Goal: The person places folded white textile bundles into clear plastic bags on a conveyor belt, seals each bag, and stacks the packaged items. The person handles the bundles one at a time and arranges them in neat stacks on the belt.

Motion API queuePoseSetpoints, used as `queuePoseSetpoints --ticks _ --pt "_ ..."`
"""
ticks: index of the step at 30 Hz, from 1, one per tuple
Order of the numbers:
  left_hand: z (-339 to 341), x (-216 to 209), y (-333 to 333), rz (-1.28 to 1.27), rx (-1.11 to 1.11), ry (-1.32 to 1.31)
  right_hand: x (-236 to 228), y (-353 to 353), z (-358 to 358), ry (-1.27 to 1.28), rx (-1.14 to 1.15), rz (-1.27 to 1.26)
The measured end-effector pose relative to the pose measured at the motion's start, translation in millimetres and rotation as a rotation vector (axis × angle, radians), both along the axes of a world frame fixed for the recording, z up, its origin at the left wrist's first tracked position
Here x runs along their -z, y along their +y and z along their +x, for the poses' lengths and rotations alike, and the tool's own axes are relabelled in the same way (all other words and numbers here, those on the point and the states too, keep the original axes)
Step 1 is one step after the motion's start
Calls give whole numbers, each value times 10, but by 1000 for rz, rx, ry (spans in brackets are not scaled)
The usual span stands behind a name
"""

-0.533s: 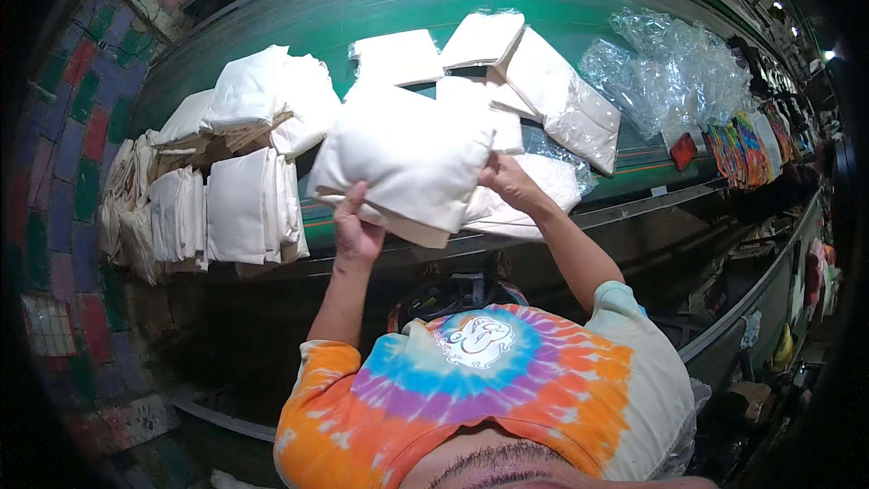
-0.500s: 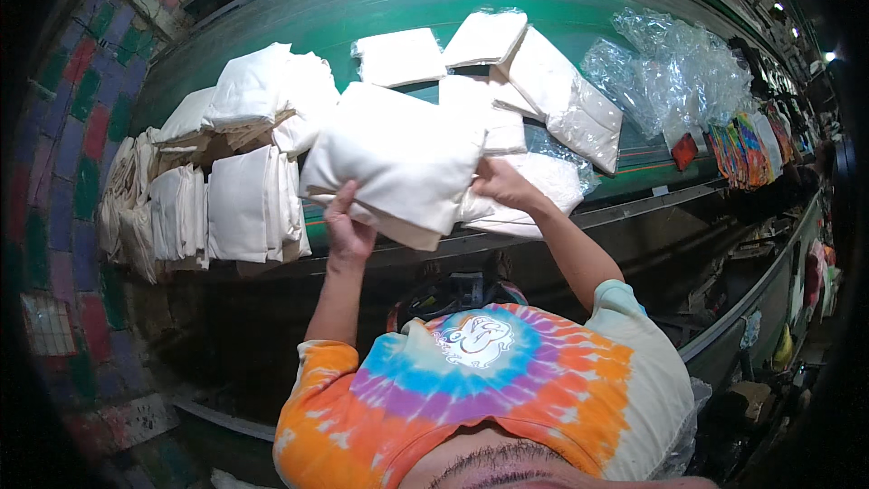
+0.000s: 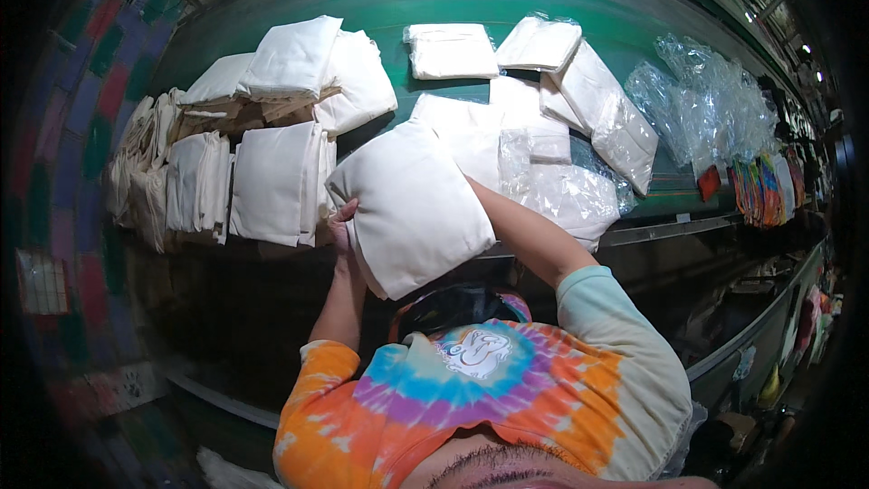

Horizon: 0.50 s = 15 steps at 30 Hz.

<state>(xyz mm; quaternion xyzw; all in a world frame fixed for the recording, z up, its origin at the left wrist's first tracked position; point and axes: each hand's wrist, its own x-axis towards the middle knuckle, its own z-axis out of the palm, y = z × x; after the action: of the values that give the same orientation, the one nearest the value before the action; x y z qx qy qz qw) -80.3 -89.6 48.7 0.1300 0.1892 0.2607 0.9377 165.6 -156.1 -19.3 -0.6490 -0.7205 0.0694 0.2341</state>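
Observation:
A folded white cloth (image 3: pixel 421 208) is held up in front of me, tilted, with one corner hanging toward my chest. My left hand (image 3: pixel 342 228) is closed on its left edge, thumb on the front. My right forearm (image 3: pixel 534 231) reaches behind the cloth from the right, and the hand itself is hidden there. Just beyond the cloth lies another white folded piece (image 3: pixel 462 131), beside a clear plastic bag with white cloth in it (image 3: pixel 566 195). To the left stand stacks of folded off-white cloth (image 3: pixel 272 183), close to my left hand.
The green surface (image 3: pixel 380 0) carries several bagged white bundles, among them one at the back (image 3: pixel 451 52) and a long one (image 3: pixel 606 104). Crumpled clear plastic (image 3: pixel 715 109) lies to the right, near colourful tie-dyed cloth (image 3: pixel 760 190). A metal edge (image 3: pixel 665 228) runs along the front.
The held cloth has come nearer to me and turned, one corner now pointing down. My right hand, visible at its right edge before, has gone behind it. The whole view has shifted slightly.

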Motion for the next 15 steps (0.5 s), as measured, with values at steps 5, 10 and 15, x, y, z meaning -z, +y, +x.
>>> queuePoseSetpoints --ticks 5,10,15 --pt "83 409 60 -184 73 -59 158 381 -11 -305 41 85" --pt "142 489 134 -132 100 -63 310 271 94 -450 50 109" --pt "329 323 155 -91 87 11 65 -240 527 -526 23 -92"
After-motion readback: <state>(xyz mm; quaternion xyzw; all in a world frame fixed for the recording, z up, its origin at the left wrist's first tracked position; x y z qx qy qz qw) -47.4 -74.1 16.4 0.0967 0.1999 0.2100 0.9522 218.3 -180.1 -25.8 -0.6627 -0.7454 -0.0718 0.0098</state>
